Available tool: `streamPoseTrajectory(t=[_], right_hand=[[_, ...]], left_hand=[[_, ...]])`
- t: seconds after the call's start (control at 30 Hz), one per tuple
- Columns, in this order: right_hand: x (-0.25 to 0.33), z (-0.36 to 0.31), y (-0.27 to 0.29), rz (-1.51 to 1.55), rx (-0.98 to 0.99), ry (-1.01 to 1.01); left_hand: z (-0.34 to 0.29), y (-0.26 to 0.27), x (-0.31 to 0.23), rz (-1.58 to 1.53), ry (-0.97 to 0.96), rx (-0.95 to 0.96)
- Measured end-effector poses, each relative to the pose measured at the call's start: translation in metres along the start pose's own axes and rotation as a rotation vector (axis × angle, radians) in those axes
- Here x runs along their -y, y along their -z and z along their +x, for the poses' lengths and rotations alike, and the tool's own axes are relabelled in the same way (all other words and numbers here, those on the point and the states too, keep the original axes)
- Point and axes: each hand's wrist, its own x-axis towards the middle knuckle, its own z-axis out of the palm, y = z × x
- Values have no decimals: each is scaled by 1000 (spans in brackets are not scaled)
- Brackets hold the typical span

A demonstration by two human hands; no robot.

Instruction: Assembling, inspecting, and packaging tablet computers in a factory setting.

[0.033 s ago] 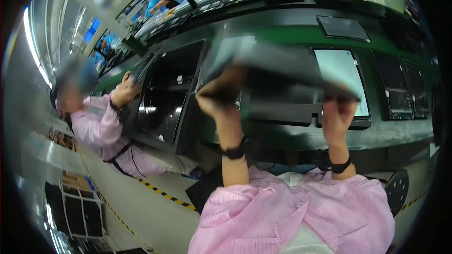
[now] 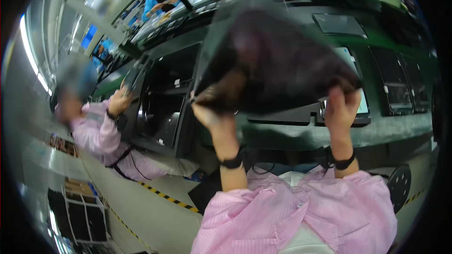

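Between my two hands is a large dark glossy panel [image 2: 278, 61], tilted up, smeared by motion and showing dim reflections on its face. My left hand [image 2: 210, 112] is closed on its near left corner, the fingers partly seen through or reflected in the dark surface. At the near right corner my right hand [image 2: 343, 106] pinches the edge with thumb and fingers. Below the panel, a dark flat case [image 2: 282, 116] with a notch lies on the green bench. A pale-faced screen unit [image 2: 361, 106] is partly covered by the panel and my right hand.
To the right lie two black screens [image 2: 394, 82]; farther back is a dark flat panel [image 2: 339, 24]. A black tray [image 2: 172, 73] with dark screens stands at left, where a co-worker in pink [image 2: 101, 131] holds a thin panel. Others in blue [image 2: 165, 0] work across the bench [image 2: 301, 134].
The dark panel has swung from nearly edge-on to a steeper tilt, its far edge rising so more of its face shows. Both hands keep their grip. The co-worker's panel has shifted slightly.
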Motion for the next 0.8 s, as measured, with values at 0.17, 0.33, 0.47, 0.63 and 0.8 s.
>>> streamPoseTrajectory(t=[0.17,0.33,0.47,0.63,0.8], right_hand=[[42,57,4,84,19,-518],[41,52,14,2,206,-715],[35,56,12,-35,229,-724],[-8,62,24,-138,165,-749],[-57,97,71,-581,385,-1008]], left_hand=[[-77,-51,-33,-129,514,280],[-105,-24,-26,397,261,318],[-97,-49,-19,539,240,256],[-82,-59,-4,396,317,162],[-37,-21,32,628,518,163]])
